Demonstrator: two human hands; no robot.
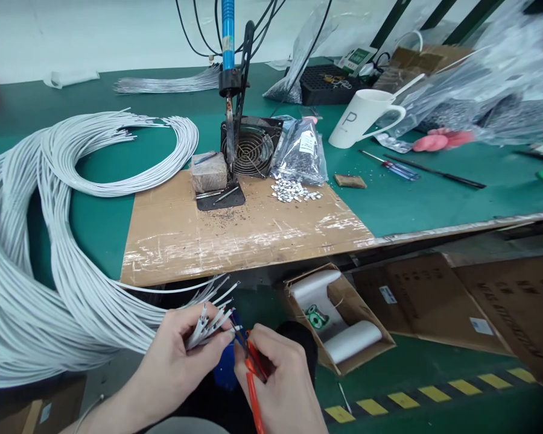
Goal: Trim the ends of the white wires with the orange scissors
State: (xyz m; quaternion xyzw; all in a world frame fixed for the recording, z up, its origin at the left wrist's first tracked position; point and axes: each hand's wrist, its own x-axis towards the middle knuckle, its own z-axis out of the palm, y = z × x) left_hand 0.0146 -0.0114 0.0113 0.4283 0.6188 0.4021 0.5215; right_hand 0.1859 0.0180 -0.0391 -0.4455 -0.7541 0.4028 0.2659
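Note:
My left hand (185, 349) is closed round the ends of several thin white cables (203, 328), just beyond the table's front edge. These cables come from a large bundle of coiled white cable (85, 295) draped over the left of the table. In my right hand (278, 374) is a pair of orange-handled cutters (252, 386). Their dark jaws are at the cable ends, close to my left thumb and fingertips. Whether the jaws are shut on a cable is too small to tell.
On the cardboard mat (172, 229) stand a blue-handled soldering iron (228, 42) in its stand, a fan (253, 147) and a pile of small metal pieces (294, 190). A white mug (362, 117) and screwdrivers (396, 167) lie rightward. Below sits an open carton (366, 355).

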